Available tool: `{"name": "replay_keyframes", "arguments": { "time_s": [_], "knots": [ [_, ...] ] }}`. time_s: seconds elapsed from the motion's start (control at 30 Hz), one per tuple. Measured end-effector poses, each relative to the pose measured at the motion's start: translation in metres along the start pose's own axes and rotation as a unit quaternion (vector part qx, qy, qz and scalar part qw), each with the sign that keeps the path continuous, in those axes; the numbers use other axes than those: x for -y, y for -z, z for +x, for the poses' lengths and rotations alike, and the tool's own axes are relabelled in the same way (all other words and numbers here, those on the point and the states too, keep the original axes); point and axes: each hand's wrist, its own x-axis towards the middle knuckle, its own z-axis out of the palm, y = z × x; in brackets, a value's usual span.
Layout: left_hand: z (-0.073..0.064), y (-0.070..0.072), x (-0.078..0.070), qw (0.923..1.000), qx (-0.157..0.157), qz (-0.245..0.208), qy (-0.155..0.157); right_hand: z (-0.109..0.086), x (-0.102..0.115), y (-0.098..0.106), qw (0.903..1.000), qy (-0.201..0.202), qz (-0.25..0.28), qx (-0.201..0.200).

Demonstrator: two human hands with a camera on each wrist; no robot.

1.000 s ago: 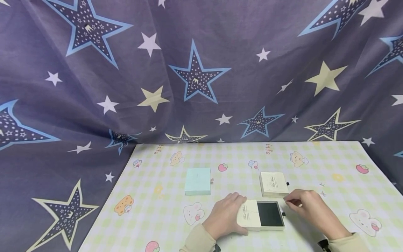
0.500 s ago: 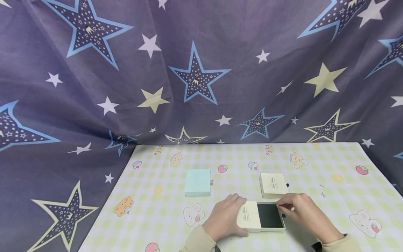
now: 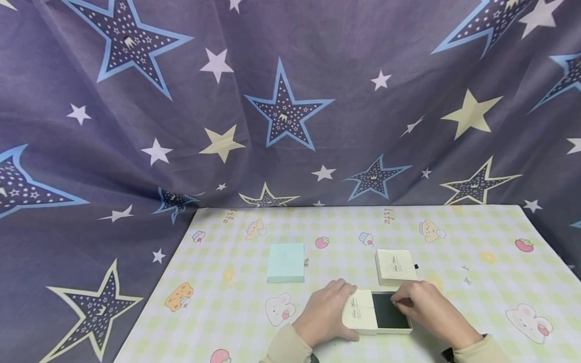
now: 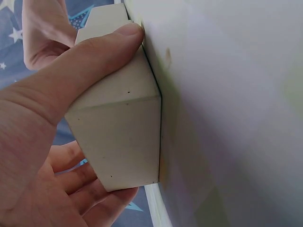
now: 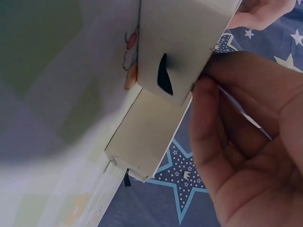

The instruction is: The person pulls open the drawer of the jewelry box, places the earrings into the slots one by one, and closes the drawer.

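L hand point(image 3: 324, 310) grips nearer cream rect cardbd box point(image 3: 357, 315) on green-checked bench point(image 3: 199, 312), R hand point(image 3: 424, 305) fingers bunched over its half-out black-lined tray point(image 3: 386, 311) (can't tell if holding sth), so a knuckle bump cd shove tray in.

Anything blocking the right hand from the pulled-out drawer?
Nothing visible: the right hand reaches over the open-topped drawer. The closed cream box stands beyond, not between them.

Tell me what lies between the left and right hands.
The opened cream box: the left hand grips its cover, and the right hand is over the outer end of its dark-lined drawer. The head view shows this.
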Motion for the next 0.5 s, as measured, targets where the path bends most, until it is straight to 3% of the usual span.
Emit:
{"name": "replay_keyframes", "arguments": {
  "time_s": [0.5],
  "knots": [
    [0.0009, -0.0001, 0.0000, 1.0000, 0.004, 0.004, 0.003, 0.0027, 0.0022, -0.0038, 0.9996, -0.006, 0.023, 0.014]
  ]
}}
